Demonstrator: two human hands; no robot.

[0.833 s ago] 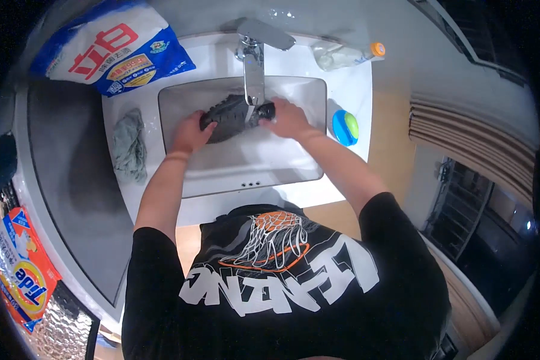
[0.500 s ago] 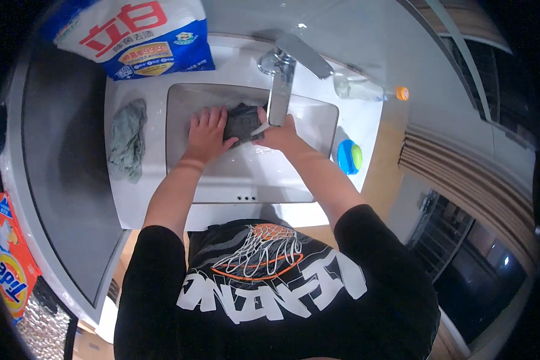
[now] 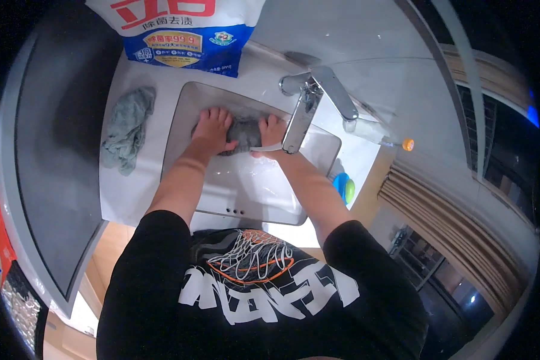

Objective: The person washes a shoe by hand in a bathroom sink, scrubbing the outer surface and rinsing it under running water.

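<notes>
A wet dark grey cloth (image 3: 241,137) lies low in the white sink (image 3: 222,198), under a stream of water from the chrome tap (image 3: 303,117). My left hand (image 3: 213,130) is closed on its left part, fingers over the top and thumb toward the middle. On the other side, my right hand (image 3: 272,133) grips the right part, partly behind the spout. Cloth shows between the hands, and a dark bit pokes out left of my left hand. The undersides of both hands are hidden.
A blue-and-white detergent bag (image 3: 186,51) stands behind the sink. A crumpled grey-green cloth (image 3: 129,129) lies on the left counter. To the right are a blue-and-green scrubbing brush (image 3: 343,188) and a clear bottle with an orange cap (image 3: 372,131). The tap overhangs the basin.
The view has shifted and tilted. Both hands remain on the dark cloth under the water; the left hand's fingers have drawn closer together.
</notes>
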